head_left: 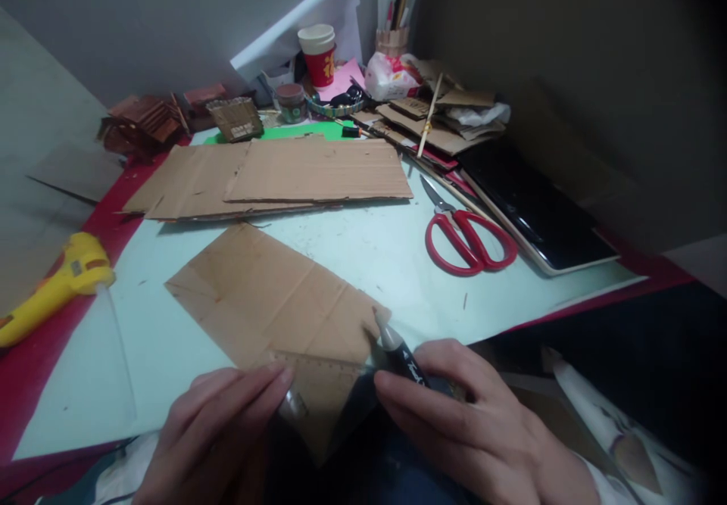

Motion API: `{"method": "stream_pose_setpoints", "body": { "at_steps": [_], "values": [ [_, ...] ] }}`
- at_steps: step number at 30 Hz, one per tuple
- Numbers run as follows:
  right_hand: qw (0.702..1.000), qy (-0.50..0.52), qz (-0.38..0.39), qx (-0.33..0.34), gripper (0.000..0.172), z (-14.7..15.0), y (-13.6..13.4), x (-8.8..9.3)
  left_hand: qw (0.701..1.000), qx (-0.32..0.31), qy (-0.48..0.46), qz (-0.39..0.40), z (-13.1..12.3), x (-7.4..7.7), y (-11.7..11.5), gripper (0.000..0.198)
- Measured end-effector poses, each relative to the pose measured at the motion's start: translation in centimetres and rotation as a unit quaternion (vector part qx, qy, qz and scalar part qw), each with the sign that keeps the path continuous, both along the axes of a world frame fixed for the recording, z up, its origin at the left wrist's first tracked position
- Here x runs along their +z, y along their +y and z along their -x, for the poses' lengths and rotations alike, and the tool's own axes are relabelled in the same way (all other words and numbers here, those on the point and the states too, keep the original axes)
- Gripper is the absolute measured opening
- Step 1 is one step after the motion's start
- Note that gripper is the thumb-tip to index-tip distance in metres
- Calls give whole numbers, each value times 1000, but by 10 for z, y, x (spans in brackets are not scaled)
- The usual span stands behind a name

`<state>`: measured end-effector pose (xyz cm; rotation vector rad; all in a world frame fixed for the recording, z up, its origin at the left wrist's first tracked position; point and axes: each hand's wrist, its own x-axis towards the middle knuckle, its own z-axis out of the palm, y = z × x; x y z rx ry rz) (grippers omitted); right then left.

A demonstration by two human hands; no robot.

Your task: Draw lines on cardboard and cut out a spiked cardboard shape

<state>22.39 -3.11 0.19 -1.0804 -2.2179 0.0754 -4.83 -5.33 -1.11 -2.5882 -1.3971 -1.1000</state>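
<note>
My right hand [471, 406] is closed around a black marker [406, 357], its tip pointing up and left near the right corner of a brown cardboard piece [273, 285]. The cardboard lies at an angle, partly over the table's near edge, with creases across it. A clear ruler [323, 365] rests across its lower part. My left hand [221, 422] has its fingers pressed together on the ruler's left end; its thumb is hidden. Whether the marker tip touches the cardboard, I cannot tell.
Red-handled scissors [471, 240] lie to the right, beside a black tablet-like slab [534, 202]. A yellow glue gun [62, 282] sits at the left edge. Stacked cardboard sheets [318, 172] lie behind. Farther back stand a red paper cup [319, 58] and a jar [291, 104].
</note>
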Motion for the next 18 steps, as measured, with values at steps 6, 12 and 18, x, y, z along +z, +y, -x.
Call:
{"method": "stream_pose_setpoints", "body": {
  "at_steps": [6,12,18],
  "values": [
    [1000,9,-3,18,32,-2,0,-1,998,-24,61,4,2,7,1,51],
    [996,29,-41,77,25,-20,-8,-19,998,3,49,26,-10,10,-2,44],
    [994,-26,-6,103,42,-35,-9,-17,999,-5,29,28,-10,5,-3,49]
  ]
}}
